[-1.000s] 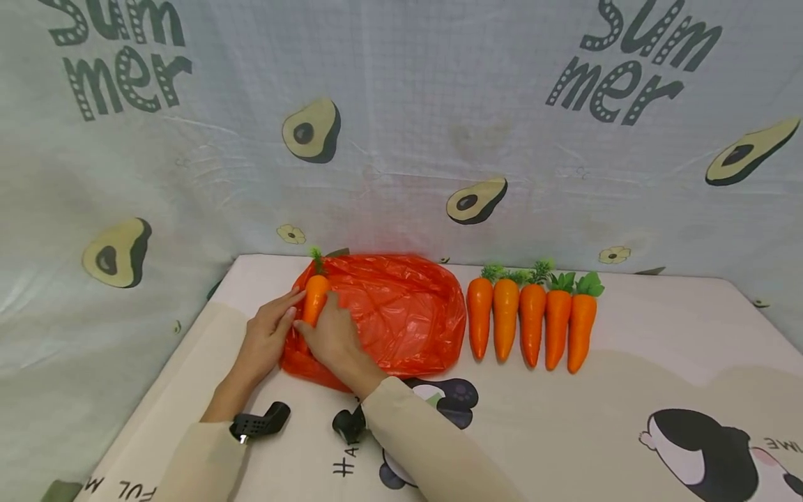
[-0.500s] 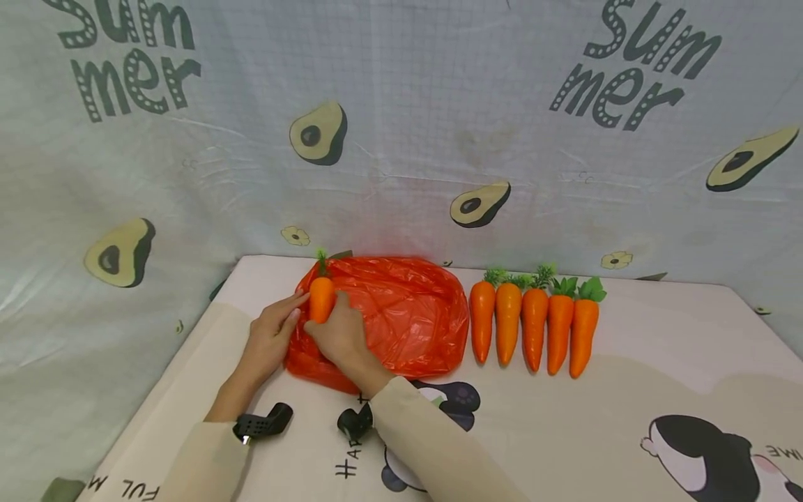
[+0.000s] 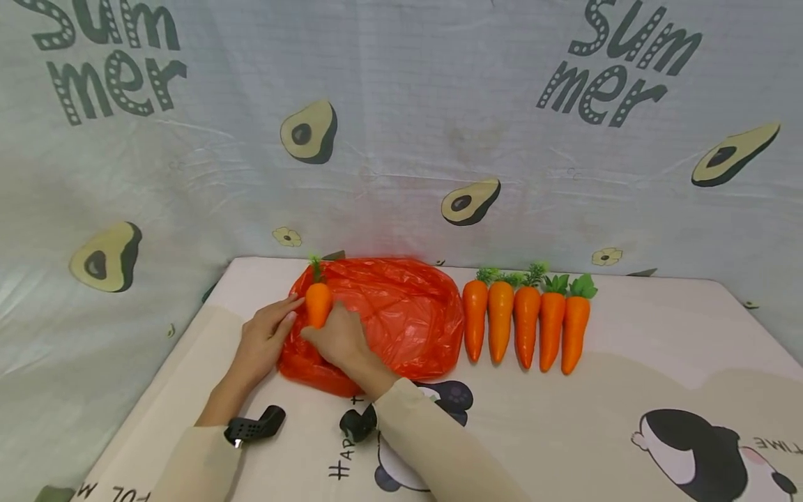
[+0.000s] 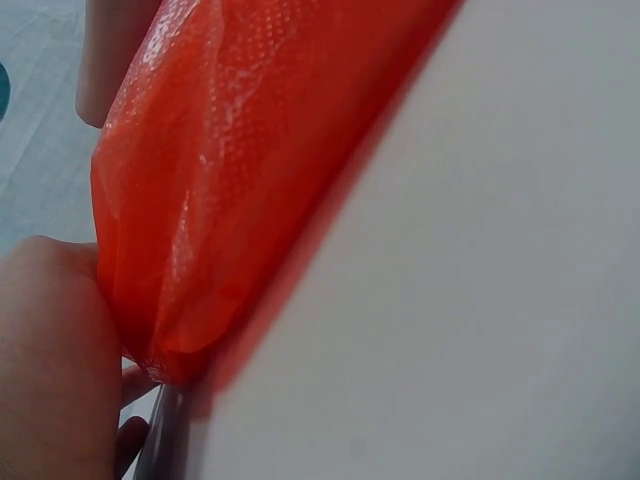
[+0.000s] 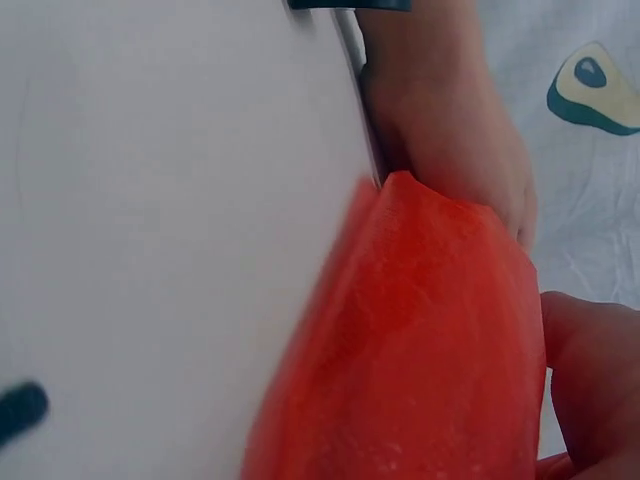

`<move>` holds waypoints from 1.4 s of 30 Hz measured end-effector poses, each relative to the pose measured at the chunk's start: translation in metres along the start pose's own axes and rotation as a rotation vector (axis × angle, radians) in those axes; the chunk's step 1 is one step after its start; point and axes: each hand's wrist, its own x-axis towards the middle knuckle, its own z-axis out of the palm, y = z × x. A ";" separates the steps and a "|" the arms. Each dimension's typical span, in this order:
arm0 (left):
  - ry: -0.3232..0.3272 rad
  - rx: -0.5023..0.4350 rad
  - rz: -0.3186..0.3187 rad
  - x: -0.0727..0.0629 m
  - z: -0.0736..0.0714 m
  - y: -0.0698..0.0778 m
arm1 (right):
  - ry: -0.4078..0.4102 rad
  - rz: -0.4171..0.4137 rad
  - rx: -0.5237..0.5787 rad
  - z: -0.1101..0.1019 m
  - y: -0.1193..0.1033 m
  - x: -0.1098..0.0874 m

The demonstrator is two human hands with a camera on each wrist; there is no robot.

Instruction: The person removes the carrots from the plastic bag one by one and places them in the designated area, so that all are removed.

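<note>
A red plastic bag (image 3: 401, 335) lies spread wide on the table with its sides raised. At its left end an orange toy carrot (image 3: 318, 305) with a green top stands inside the rim. My right hand (image 3: 341, 338) grips the carrot's lower part, thumb on the left and fingers on the right, covering its tip. My left hand (image 3: 266, 335) rests at the bag's left side, its fairly straight fingers reaching over the rim close to the carrot. In the left wrist view the bag's wall (image 4: 230, 170) fills the upper part. The right wrist view shows the left hand (image 5: 450, 130) beyond the bag.
Several more carrots (image 3: 527, 324) lie side by side in a row just right of the bag, tops pointing away. A printed curtain (image 3: 389, 139) hangs behind the back edge of the white patterned table (image 3: 652, 335). Black wrist devices (image 3: 256, 425) sit on both forearms.
The carrot in my right hand has been lowered slightly toward the near side and looks more upright and foreshortened. The left hand stays about where it was; the view shifts a little.
</note>
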 end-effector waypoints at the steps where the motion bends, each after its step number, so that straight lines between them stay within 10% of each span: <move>1: -0.004 0.002 -0.006 0.000 0.000 0.000 | -0.014 0.005 0.000 0.000 0.000 0.000; 22: 0.000 -0.021 -0.027 -0.001 -0.002 0.002 | 0.031 -0.116 0.116 -0.015 0.005 -0.006; 42: -0.037 -0.020 -0.051 -0.001 -0.002 0.002 | 0.211 -0.144 0.193 -0.126 0.040 -0.032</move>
